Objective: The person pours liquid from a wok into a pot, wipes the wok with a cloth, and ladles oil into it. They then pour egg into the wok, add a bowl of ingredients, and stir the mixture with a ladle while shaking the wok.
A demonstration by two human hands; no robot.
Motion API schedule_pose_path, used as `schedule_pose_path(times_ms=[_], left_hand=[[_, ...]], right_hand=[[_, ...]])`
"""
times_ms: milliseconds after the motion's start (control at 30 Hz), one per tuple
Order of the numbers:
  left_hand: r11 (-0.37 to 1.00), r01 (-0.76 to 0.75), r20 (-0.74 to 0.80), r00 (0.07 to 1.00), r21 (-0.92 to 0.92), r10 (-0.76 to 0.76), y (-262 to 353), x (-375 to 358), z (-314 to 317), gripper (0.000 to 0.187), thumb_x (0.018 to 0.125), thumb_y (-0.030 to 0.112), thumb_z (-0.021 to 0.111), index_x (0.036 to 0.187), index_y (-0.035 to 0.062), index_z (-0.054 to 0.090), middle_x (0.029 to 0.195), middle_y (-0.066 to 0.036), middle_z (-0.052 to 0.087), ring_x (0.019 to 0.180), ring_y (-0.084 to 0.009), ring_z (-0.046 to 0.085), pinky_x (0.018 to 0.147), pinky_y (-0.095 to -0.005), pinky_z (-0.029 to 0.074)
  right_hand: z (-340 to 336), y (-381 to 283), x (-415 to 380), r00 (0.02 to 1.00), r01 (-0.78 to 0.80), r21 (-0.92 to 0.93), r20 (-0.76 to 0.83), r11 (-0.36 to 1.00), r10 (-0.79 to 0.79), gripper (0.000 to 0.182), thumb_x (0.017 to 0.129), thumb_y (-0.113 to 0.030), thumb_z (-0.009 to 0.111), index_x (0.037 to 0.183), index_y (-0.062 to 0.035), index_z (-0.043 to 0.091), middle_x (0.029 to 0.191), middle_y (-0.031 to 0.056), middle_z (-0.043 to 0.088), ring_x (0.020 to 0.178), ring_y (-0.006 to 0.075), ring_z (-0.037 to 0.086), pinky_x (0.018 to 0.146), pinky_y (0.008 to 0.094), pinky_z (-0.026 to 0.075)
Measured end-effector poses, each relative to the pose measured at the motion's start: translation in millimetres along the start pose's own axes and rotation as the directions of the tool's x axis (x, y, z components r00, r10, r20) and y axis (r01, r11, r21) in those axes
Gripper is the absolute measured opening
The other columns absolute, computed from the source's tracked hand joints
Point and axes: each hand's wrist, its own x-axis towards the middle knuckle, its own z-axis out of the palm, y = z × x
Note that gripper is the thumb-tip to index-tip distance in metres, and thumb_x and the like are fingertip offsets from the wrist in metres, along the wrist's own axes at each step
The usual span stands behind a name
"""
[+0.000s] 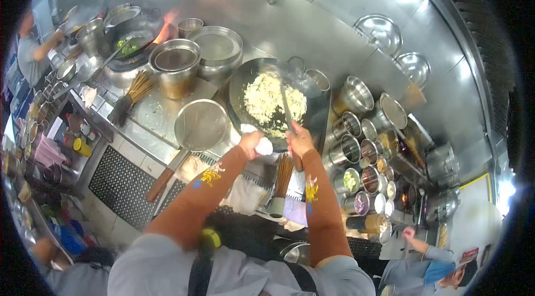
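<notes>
A dark wok [237, 81] sits on the range in front of me, with pale, yellowish chopped food [262, 98] spread over its middle. My right hand [301, 142] is closed round the handle of a long metal wok spatula [287, 103]. Its shaft runs up into the food, and its far end is blurred. At the near left rim of the wok, my left hand [252, 143] grips a folded white cloth [264, 146]. The cloth hides whatever part of the wok lies under it.
Left of the wok lie a round strainer [202, 125] with a wooden handle, metal pots [174, 67] and a bamboo brush [136, 92]. Further left, flames [165, 27] rise beside another wok [146, 31]. Several ingredient containers [351, 180] stand right. Other people [33, 53] work at both sides.
</notes>
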Motion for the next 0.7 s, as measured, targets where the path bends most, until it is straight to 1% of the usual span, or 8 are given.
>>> schedule_pose_path(times_ms=[67,133,200,400,467,567,633,700], left_hand=[[1.000,-0.023,0.011,1.000,0.020,0.023,3.0,1.4,-3.4,0.021,0.084,0.019,0.054,0.099,0.0043,0.056,0.084,-0.011,0.065,0.067,-0.0295,0.066,0.054,-0.0483,0.053],[1.000,0.007,0.017,1.000,-0.006,-0.007,5.9,2.2,-4.7,0.014,0.086,0.016,0.052,0.094,0.0048,0.055,0.079,-0.011,0.063,0.064,-0.0287,0.066,0.052,-0.0459,0.053],[1.000,0.008,0.009,1.000,-0.027,-0.008,11.3,10.1,-7.2,0.012,0.087,0.014,0.050,0.092,0.0050,0.055,0.076,-0.010,0.062,0.063,-0.0281,0.065,0.051,-0.0450,0.053],[0.994,-0.106,0.066,0.992,0.009,0.106,-19.5,32.6,-26.1,0.022,0.088,0.014,0.050,0.107,0.0042,0.055,0.095,-0.013,0.063,0.080,-0.0299,0.066,0.064,-0.0510,0.054],[0.984,-0.004,0.143,0.989,-0.176,0.029,-30.7,-15.5,-29.9,0.024,0.091,0.015,0.049,0.110,0.0018,0.054,0.097,-0.014,0.063,0.084,-0.0308,0.066,0.067,-0.0492,0.056],[0.992,0.077,0.171,0.983,-0.101,-0.059,13.6,-129.4,4.8,0.019,0.094,0.013,0.048,0.107,0.0003,0.054,0.099,-0.015,0.063,0.087,-0.0283,0.065,0.077,-0.0456,0.056],[0.984,0.147,0.267,0.957,-0.104,-0.115,23.4,-132.0,5.4,0.021,0.095,0.017,0.046,0.109,0.0033,0.054,0.100,-0.013,0.064,0.094,-0.0301,0.064,0.080,-0.0496,0.054],[0.996,0.061,0.065,0.996,-0.062,-0.057,32.1,-110.2,21.8,0.023,0.093,0.015,0.048,0.110,-0.0003,0.053,0.098,-0.016,0.064,0.086,-0.0334,0.066,0.073,-0.0517,0.056]], right_hand=[[4.8,1.5,-44.5,0.997,0.034,-0.226,0.078,0.974,-0.017,0.060,0.091,-0.012,0.054,0.146,-0.0174,0.032,0.069,0.0072,0.059,0.052,0.0190,0.057,0.049,0.0323,0.049],[-11.6,63.7,-73.5,0.804,0.541,-0.582,0.147,0.607,-0.576,0.060,0.088,-0.011,0.055,0.144,-0.0180,0.035,0.090,0.0166,0.067,0.078,0.0336,0.065,0.072,0.0375,0.053],[-45.5,89.2,-127.5,0.924,0.365,-0.653,0.166,0.663,-0.345,0.061,0.086,-0.013,0.057,0.143,-0.0189,0.036,0.111,0.0223,0.062,0.102,0.0421,0.059,0.090,0.0403,0.047],[-95.8,85.7,-182.6,0.950,0.126,-0.810,-0.069,0.573,-0.305,0.053,0.088,-0.016,0.057,0.139,-0.0137,0.042,0.097,0.0262,0.062,0.079,0.0447,0.058,0.070,0.0461,0.049],[-116.9,55.2,-228.3,0.875,0.367,-0.730,0.060,0.577,-0.481,0.050,0.091,-0.012,0.054,0.139,-0.0066,0.041,0.105,0.0220,0.064,0.078,0.0389,0.062,0.070,0.0409,0.050],[-160.4,-34.2,-307.8,0.982,-0.113,-0.225,0.123,0.968,0.143,0.050,0.088,-0.009,0.058,0.137,-0.0080,0.047,0.086,0.0052,0.061,0.062,0.0046,0.053,0.052,0.0180,0.042],[-159.8,-39.8,-274.8,0.974,-0.101,-0.482,0.129,0.870,0.184,0.051,0.088,-0.010,0.059,0.138,-0.0119,0.047,0.085,0.0079,0.063,0.061,0.0104,0.054,0.057,0.0245,0.046],[-144.3,-23.1,-221.8,0.992,0.059,-0.684,0.122,0.727,0.034,0.052,0.089,-0.013,0.058,0.139,-0.0158,0.045,0.085,0.0112,0.064,0.064,0.0165,0.057,0.063,0.0308,0.050]])
